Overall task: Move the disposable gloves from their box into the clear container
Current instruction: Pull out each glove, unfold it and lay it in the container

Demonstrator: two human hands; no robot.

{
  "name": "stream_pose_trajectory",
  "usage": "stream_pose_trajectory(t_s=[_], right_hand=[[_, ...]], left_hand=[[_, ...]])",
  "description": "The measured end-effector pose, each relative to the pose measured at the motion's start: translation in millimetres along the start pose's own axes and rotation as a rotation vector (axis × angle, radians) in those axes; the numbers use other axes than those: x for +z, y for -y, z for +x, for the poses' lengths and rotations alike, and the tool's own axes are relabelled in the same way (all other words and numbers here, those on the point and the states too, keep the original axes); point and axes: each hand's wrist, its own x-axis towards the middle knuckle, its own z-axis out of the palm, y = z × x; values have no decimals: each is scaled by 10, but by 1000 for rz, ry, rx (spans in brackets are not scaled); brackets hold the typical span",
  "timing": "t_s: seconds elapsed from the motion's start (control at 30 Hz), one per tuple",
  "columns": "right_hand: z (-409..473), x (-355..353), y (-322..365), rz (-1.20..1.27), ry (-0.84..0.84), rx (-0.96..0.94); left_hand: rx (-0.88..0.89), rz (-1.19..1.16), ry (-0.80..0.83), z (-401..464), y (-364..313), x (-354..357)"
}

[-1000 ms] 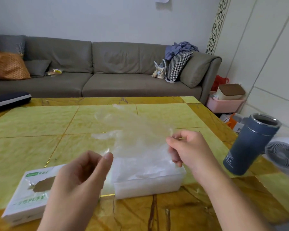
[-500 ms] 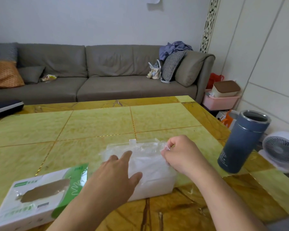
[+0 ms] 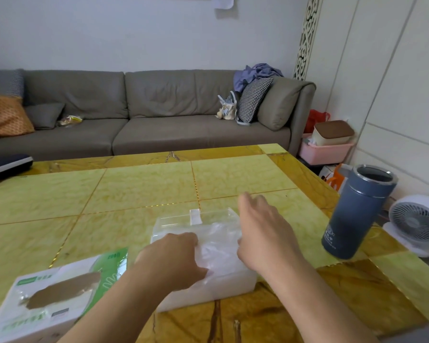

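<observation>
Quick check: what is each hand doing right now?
Left hand: open, pressing the gloves down into the container.
Right hand: open, fingers straight, at the container's right side, holding nothing.

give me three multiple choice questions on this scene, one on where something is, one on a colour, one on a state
1. Where does the white and green cardboard glove box lie relative to the clear plastic container?
A. to its left, nearer the camera
B. behind it, by the sofa
C. on top of it

2. What colour is the tall metal flask on the right side of the table?
A. red
B. dark blue
C. white

3. What is the left hand doing?
A. lifting the flask
B. resting flat on the glove box
C. pressing down on the thin clear plastic gloves in the container

Answers:
1 A, the box sits at the lower left of the view, beside the container.
2 B, its body is dark blue with a silver rim.
3 C, the hand lies on the crumpled plastic inside the container, while the right hand hangs open above its right end.
</observation>
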Motion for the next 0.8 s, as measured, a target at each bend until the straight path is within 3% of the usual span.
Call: stream_pose_trajectory(t_s=[0.1, 0.23, 0.47, 0.53, 0.67, 0.8], right_hand=[[-5, 43, 142, 114, 93, -178], [40, 219, 139, 53, 349, -81], [244, 213, 200, -128, 527, -84], [315, 193, 264, -194, 600, -97], [385, 216, 336, -250, 698, -132], [398, 272, 392, -328, 748, -169]], left_hand=[[3, 7, 5, 70, 8, 33], [28, 12, 46, 141, 40, 44], [102, -46, 179, 70, 178, -150], [96, -66, 101, -1, 203, -239], [205, -102, -279, -175, 3, -355], [176, -12, -147, -153, -190, -176]])
